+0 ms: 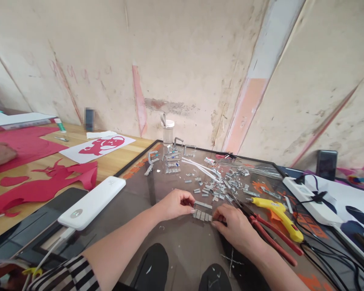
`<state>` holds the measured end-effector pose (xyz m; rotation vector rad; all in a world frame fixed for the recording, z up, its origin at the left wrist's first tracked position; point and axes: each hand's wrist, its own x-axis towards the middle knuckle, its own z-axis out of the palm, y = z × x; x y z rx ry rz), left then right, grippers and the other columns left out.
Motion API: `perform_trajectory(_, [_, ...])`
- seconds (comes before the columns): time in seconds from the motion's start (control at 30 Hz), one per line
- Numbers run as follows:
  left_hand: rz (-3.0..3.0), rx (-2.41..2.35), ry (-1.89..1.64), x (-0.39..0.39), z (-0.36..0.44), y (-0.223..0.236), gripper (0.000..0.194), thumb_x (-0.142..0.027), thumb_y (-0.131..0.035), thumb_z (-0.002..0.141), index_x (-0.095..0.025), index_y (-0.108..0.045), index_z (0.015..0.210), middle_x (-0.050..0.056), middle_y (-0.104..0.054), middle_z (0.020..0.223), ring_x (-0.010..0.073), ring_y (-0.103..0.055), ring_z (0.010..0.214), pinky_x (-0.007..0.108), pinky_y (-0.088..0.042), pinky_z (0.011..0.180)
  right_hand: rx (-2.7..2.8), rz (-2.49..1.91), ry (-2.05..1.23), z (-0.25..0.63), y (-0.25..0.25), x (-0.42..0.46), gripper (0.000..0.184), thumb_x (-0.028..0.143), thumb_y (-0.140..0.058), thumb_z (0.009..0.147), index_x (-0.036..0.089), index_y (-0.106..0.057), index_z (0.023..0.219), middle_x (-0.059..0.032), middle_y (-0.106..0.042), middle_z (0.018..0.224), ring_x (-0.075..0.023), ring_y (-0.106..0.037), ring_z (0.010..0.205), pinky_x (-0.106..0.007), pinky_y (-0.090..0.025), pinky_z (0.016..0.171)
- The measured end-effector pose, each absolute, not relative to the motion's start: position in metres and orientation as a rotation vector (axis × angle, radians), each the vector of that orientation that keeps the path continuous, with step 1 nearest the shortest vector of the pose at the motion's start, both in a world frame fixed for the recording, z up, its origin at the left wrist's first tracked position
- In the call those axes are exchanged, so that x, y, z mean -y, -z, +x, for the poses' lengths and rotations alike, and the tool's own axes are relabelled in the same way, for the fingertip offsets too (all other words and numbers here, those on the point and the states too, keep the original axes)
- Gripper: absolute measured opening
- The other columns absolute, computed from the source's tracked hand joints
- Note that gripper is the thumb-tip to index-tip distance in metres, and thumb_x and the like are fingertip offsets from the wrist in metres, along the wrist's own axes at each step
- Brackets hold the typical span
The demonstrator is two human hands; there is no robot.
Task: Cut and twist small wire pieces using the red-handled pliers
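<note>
A short row of small silver-grey pieces (pixel 202 216) lies low over the dark glass tabletop (pixel 182 242), between my two hands. My left hand (pixel 178 204) has thumb and fingers closed at the left end of this row. Its right end is pinched by my right hand (pixel 232 224), fingers bent and partly hidden. Just behind the row is a slim grey strip (pixel 203 205). Farther back, many loose grey pieces (pixel 221 186) are scattered in a heap. Similar pieces built into small stepped shapes (pixel 172 165) stand at the back left.
Right of my right hand lie red-handled pliers (pixel 268 238), a yellow glue gun (pixel 279 214) and a white power strip (pixel 311 202) with cables. A white power bank (pixel 92 204) is at left. Another person's hand (pixel 1 155) rests on red sheet material (pixel 33 143). A lidded jar (pixel 168 132) stands behind.
</note>
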<state>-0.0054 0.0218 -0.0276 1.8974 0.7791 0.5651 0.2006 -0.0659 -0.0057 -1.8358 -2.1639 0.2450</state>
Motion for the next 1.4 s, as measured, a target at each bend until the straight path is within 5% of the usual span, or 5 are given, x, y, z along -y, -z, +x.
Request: perform_trajectory(1.4, [1.877, -0.785, -0.562, -0.0197, -0.0049, 0.0227, 0.017, -0.026, -0.062, 0.065, -0.015, -0.062, 0.078, 0.0, -0.062, 0.068, 0.011, -0.054, 0.062, 0.021, -0.041, 0.059, 2.172, -1.858, -0.25, 0.2005, 0.0042, 0.0668, 0.005, 0.022, -0.053, 0.072, 0.021, -0.057, 0.071, -0.001, -0.06, 0.076, -0.0174, -0.055, 0.076, -0.025, -0.037, 0.067])
